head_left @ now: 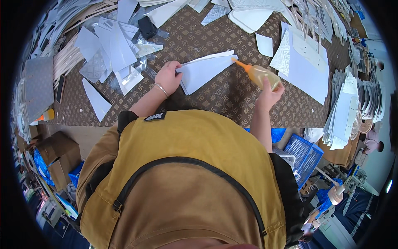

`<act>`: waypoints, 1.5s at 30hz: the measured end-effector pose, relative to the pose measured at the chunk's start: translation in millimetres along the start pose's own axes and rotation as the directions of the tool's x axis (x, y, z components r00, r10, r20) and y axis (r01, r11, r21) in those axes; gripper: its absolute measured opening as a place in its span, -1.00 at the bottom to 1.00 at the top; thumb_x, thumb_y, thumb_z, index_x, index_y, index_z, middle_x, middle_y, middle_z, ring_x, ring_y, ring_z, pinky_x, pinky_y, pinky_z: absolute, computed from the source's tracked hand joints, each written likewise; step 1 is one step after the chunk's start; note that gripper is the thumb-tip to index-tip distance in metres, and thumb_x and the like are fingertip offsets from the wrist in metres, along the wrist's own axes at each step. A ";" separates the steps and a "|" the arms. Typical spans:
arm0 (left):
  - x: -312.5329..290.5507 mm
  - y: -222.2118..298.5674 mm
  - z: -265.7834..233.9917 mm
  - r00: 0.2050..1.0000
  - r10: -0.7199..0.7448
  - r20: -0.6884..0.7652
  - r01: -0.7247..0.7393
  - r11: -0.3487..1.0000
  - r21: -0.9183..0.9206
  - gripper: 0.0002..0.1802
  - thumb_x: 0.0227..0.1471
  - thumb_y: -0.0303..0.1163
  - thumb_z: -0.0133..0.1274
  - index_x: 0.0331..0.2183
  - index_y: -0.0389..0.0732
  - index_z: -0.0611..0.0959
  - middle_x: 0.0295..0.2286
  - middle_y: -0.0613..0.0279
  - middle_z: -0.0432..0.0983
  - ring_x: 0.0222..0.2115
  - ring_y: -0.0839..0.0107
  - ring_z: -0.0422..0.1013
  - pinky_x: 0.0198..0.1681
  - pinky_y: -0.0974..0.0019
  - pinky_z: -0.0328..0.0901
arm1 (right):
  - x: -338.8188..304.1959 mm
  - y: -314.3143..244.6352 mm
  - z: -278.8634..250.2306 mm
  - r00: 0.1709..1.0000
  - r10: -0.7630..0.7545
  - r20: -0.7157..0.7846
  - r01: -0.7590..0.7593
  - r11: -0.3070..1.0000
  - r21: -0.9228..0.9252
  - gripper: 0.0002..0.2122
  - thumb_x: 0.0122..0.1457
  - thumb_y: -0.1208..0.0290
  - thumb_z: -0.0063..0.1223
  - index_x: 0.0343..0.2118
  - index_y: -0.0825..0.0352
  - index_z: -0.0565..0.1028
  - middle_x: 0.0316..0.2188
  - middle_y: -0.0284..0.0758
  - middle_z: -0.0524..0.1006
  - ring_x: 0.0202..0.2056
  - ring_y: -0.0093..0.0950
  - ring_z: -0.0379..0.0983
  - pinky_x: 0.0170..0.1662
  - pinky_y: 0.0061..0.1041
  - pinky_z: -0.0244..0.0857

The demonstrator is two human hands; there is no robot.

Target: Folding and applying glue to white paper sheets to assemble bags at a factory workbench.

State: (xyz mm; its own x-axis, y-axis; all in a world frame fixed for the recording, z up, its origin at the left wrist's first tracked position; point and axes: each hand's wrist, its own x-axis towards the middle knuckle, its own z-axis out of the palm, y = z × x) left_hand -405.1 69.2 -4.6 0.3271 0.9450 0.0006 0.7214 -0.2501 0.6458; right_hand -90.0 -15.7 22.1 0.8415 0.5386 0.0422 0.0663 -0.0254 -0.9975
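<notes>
My left hand (167, 77) is closed on the wide left end of a small stack of white wedge-shaped sheets (207, 74), thumb and fingers at its edge. The sheets taper to the right, and a second layer shows along the far edge. In my right hand (270, 94) is a squeeze bottle (262, 76) with an amber, see-through body and an orange nozzle (242, 64). It lies tilted in my grip, its tip pointing left at the narrow end of the sheets. Whether the tip touches them I cannot tell.
A brown patterned cloth (215, 101) covers the table. White cut pieces (114, 45) are heaped at the left beside a black object (146, 28). A phone (60, 89) lies near the left edge. More white sheets (304, 66) lie right; blue crates (304, 155) stand below the table.
</notes>
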 end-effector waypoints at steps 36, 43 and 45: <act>3.8 2.7 -7.0 0.998 0.021 0.059 -0.026 0.996 0.091 -0.65 -0.19 -0.33 0.17 -0.27 -0.19 0.53 -0.29 0.10 0.40 -0.29 0.14 0.39 -0.23 0.21 0.33 | -75.5 7.0 22.4 0.940 0.066 0.335 -0.063 0.998 -0.018 -0.55 -0.16 0.47 0.28 -0.20 0.39 0.31 -0.23 -0.30 0.38 -0.20 -0.51 0.34 -0.12 -0.51 0.27; 5.5 -5.4 -8.2 0.995 -0.047 0.091 0.043 0.998 0.050 -0.64 -0.22 -0.34 0.18 -0.28 -0.21 0.53 -0.34 0.12 0.40 -0.37 0.19 0.40 -0.26 0.25 0.33 | -59.2 5.4 19.9 0.961 0.066 0.270 -0.053 0.997 -0.055 -0.55 -0.15 0.49 0.27 -0.18 0.38 0.31 -0.23 -0.30 0.36 -0.20 -0.50 0.32 -0.10 -0.50 0.25; 7.1 -7.8 -7.6 0.994 -0.035 0.100 0.032 0.999 0.032 -0.66 -0.22 -0.35 0.18 -0.30 -0.22 0.53 -0.35 0.12 0.39 -0.38 0.22 0.39 -0.27 0.25 0.32 | -36.2 1.4 8.2 0.989 0.079 0.127 -0.088 0.994 0.064 -0.55 -0.15 0.49 0.26 -0.17 0.38 0.30 -0.24 -0.29 0.36 -0.21 -0.50 0.32 -0.10 -0.49 0.25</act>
State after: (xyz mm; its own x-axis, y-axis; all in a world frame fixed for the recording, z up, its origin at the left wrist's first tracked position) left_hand -413.0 79.5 -3.8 0.3608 0.9274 -0.0985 0.7505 -0.2260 0.6211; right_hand -124.8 -28.2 18.7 0.7693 0.6374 -0.0447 -0.0423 -0.0189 -0.9989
